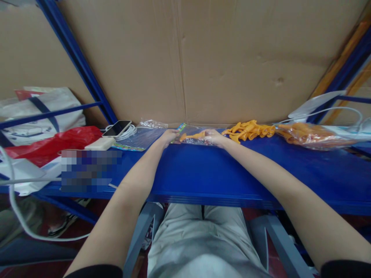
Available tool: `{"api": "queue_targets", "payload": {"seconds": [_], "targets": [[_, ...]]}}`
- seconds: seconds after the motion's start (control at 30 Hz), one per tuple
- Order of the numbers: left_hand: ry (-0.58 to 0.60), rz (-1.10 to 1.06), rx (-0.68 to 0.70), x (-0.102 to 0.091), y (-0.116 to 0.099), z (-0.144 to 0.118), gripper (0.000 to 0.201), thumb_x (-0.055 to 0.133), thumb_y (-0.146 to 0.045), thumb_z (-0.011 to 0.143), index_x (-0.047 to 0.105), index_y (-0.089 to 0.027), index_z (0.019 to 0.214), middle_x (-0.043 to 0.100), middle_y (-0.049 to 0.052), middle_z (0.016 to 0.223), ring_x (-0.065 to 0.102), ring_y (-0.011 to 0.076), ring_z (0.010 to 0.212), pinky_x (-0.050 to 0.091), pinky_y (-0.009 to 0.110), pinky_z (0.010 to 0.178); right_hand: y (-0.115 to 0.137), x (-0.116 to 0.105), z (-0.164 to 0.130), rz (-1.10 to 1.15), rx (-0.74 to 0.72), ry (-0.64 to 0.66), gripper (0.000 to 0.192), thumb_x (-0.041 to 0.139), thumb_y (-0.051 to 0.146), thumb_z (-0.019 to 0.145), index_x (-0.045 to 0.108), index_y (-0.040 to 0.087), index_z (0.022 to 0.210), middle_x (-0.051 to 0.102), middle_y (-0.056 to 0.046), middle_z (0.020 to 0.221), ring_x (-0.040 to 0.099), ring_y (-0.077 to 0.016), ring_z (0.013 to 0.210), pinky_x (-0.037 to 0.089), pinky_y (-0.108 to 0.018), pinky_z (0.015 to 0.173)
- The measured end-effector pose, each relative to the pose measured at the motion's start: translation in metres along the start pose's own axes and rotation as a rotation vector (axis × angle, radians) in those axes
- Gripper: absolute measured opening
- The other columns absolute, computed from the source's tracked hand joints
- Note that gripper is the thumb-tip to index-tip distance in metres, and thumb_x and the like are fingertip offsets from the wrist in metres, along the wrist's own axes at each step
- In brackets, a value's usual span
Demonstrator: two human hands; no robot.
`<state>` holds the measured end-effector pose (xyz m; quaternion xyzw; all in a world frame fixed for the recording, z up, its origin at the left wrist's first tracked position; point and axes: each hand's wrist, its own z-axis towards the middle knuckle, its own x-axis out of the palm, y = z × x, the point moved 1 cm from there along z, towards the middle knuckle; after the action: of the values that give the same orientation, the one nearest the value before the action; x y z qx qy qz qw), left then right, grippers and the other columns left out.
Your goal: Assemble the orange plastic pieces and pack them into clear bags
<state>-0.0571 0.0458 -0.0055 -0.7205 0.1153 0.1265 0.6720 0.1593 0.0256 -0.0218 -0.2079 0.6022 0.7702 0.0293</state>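
Both hands at frame centre, far edge of the blue table [203,173]. Left hand [169,136] and right hand [213,136] each pinch an end of a clear bag [189,136] holding an orange piece. Orange pile [249,130] just right; phone [117,128] left.

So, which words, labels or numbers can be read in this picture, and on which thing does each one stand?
None can be read.
White bag: dark print, too blurred.
Colourful card on the clear packet between left hand and right hand: too small.
Pixelated patch: unreadable.
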Motion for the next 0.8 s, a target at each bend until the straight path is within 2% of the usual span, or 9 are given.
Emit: {"api": "queue_targets", "payload": {"seconds": [0.1,0.2,0.3,0.4,0.57,0.7,0.8], "targets": [[-0.017,-0.005,-0.007,-0.002,-0.002,-0.002,0.037,0.063,-0.007,0.085,0.067,-0.01,0.122,0.076,0.009,0.085,0.073,0.0166,0.072,0.061,0.029,0.073,-0.002,-0.001,-0.006,0.158,0.076,0.019,0.017,0.065,0.01,0.078,0.065,0.017,0.094,0.069,-0.003,0.083,0.061,-0.0117,0.065,0.056,-0.029,0.073],[-0.02,-0.013,-0.01,-0.005,-0.002,-0.003,0.033,0.062,-0.006,0.083,0.071,-0.009,0.115,0.076,0.009,0.081,0.072,0.017,0.069,0.06,0.028,0.071,-0.002,-0.001,-0.009,0.161,0.049,0.086,0.022,0.068,0.011,0.076,0.066,0.019,0.097,0.072,-0.003,0.089,0.065,-0.013,0.074,0.056,-0.029,0.079],[-0.056,0.038,0.027,-0.008,0.0,0.0,0.025,0.065,-0.009,0.08,0.075,-0.009,0.103,0.077,0.009,0.077,0.073,0.0189,0.071,0.058,0.027,0.07,-0.003,0.0,-0.007,0.065,-0.005,0.114,0.028,0.072,0.014,0.074,0.068,0.019,0.102,0.074,-0.003,0.095,0.067,-0.0147,0.079,0.055,-0.032,0.084],[-0.084,0.098,0.084,-0.01,0.002,0.003,0.021,0.072,-0.015,0.075,0.077,-0.011,0.095,0.077,0.009,0.078,0.073,0.0207,0.077,0.057,0.026,0.071,-0.006,0.002,-0.002,-0.095,-0.09,0.089,0.031,0.075,0.018,0.073,0.071,0.019,0.105,0.075,-0.005,0.102,0.068,-0.0187,0.09,0.053,-0.038,0.092],[-0.065,0.125,0.088,-0.013,0.003,0.006,0.03,0.077,-0.018,0.069,0.077,-0.013,0.098,0.078,0.009,0.083,0.073,0.0206,0.079,0.058,0.027,0.075,-0.009,0.004,0.0,-0.199,-0.132,0.046,0.034,0.077,0.021,0.073,0.075,0.019,0.107,0.075,-0.006,0.107,0.068,-0.0226,0.102,0.049,-0.041,0.098],[-0.038,0.071,0.077,-0.013,0.002,0.004,0.028,0.067,-0.006,0.072,0.077,-0.012,0.097,0.078,0.009,0.099,0.072,0.0178,0.09,0.055,0.023,0.081,-0.009,0.002,-0.002,-0.083,-0.063,0.039,0.034,0.08,0.018,0.07,0.076,0.018,0.104,0.074,-0.007,0.107,0.068,-0.0218,0.102,0.049,-0.04,0.1],[-0.02,0.033,0.075,-0.013,0.0,0.003,0.028,0.064,-0.005,0.075,0.075,-0.011,0.099,0.076,0.01,0.108,0.071,0.0162,0.096,0.054,0.022,0.084,-0.009,0.0,-0.004,0.051,-0.029,0.055,0.034,0.079,0.016,0.07,0.076,0.019,0.104,0.073,-0.008,0.11,0.068,-0.0206,0.103,0.05,-0.038,0.1]]}}
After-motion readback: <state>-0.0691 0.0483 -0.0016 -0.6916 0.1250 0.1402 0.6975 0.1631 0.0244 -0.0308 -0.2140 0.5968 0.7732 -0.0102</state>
